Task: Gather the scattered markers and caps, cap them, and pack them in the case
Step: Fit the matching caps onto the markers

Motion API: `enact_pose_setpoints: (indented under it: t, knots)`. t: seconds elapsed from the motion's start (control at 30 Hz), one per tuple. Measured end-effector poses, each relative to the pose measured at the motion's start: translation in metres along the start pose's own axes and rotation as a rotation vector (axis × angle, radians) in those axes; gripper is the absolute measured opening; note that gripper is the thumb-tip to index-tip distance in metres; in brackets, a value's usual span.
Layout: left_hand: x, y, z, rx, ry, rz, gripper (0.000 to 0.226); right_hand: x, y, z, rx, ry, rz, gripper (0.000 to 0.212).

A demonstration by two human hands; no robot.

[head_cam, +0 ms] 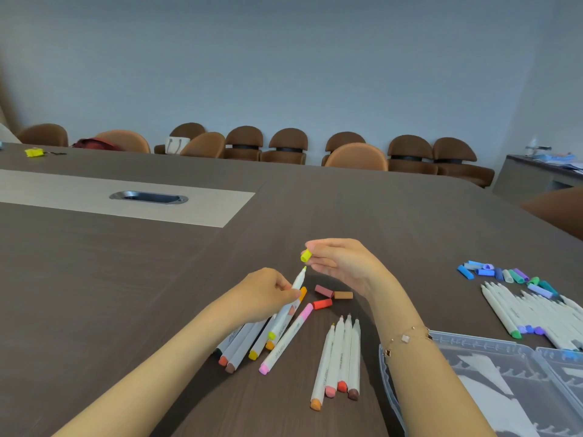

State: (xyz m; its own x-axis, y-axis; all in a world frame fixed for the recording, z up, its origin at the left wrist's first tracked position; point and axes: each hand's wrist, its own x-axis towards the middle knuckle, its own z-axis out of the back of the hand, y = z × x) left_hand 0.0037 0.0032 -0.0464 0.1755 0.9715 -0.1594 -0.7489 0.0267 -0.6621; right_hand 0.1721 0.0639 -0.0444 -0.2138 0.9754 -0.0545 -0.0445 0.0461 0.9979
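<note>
Capping in progress, packing not begun: left hand [268, 291] gripping yellow marker [288, 305] tip-up, right hand [339, 263] pinching yellow cap [306, 256] just above tip; uncapped markers [342, 354] and loose caps [329, 296] lying on tabletop [126, 279], case [492, 383] open, holding none.

On the table [126, 294], a bundle of capped markers [252, 339] lies left of four uncapped markers [340, 357], with three loose caps [331, 296] behind them. The open case [492, 383] sits right, more markers [536, 313] and caps [504, 274] behind it.
</note>
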Motion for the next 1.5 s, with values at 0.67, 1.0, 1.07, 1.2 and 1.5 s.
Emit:
enact_pose_setpoints:
  t: [0.67,1.0,1.07,1.2,1.5]
  knots:
    - [0.006,-0.001,0.000,-0.308,-0.111,0.053,0.019,-0.002,0.001,-0.009,-0.156,0.007,0.055,0.015]
    - [-0.006,-0.020,-0.002,-0.134,-0.070,0.047,0.019,-0.008,0.023,0.000,-0.471,0.007,0.026,0.020]
    - [-0.010,-0.021,-0.010,0.129,-0.009,0.031,0.024,-0.006,0.018,0.009,-0.634,-0.080,-0.002,0.032]
    - [-0.009,-0.013,-0.028,0.287,0.037,0.041,0.037,-0.009,0.013,0.019,-0.807,-0.156,-0.030,0.034]
    - [-0.016,-0.020,-0.043,0.261,0.153,-0.097,0.022,-0.006,0.009,0.022,-0.941,-0.080,-0.085,0.027]
